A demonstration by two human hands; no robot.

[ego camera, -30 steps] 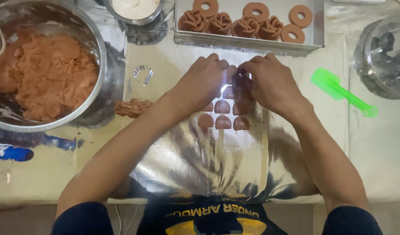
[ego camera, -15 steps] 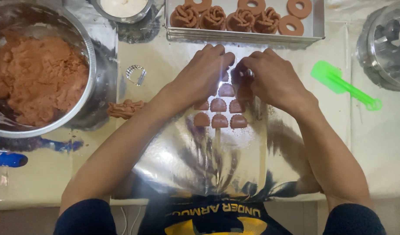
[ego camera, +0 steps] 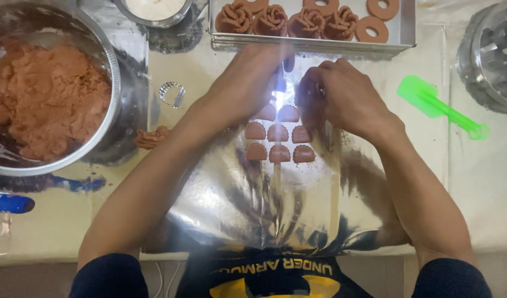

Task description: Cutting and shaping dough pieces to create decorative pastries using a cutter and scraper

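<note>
- Left hand point(ego camera: 248, 83) palm down at the far end of the shiny silver foil sheet point(ego camera: 231, 204); fingers curled and held close together, tips toward the right hand; blurred, so cannot tell whether anything sits pinched between them
- Right hand point(ego camera: 341, 94) just beside it, fingers bent inward and bunched over a small dark piece of brown dough point(ego camera: 306, 91) at the foil's far edge; exact grip too blurred to tell
- Small brown half-round dough pieces point(ego camera: 279, 134) in neat rows on the foil, directly below both hands; nearest row of three clear of the fingers, farthest ones partly under the left hand
- Rectangular metal baking tray point(ego camera: 314, 44) just beyond the hands, carrying brown dough rosettes point(ego camera: 271, 19) and flat brown dough rings point(ego camera: 381, 8)
- Large steel mixing bowl point(ego camera: 112, 83) far left, heaped with brown dough point(ego camera: 43, 99); small loose lump of brown dough point(ego camera: 151, 138) beside its base
- Small fluted metal cutter point(ego camera: 171, 94) between bowl and left forearm
- Bright green plastic spatula point(ego camera: 441, 107) well to the right, lying flat on the pale table covering point(ego camera: 485, 182)
</note>
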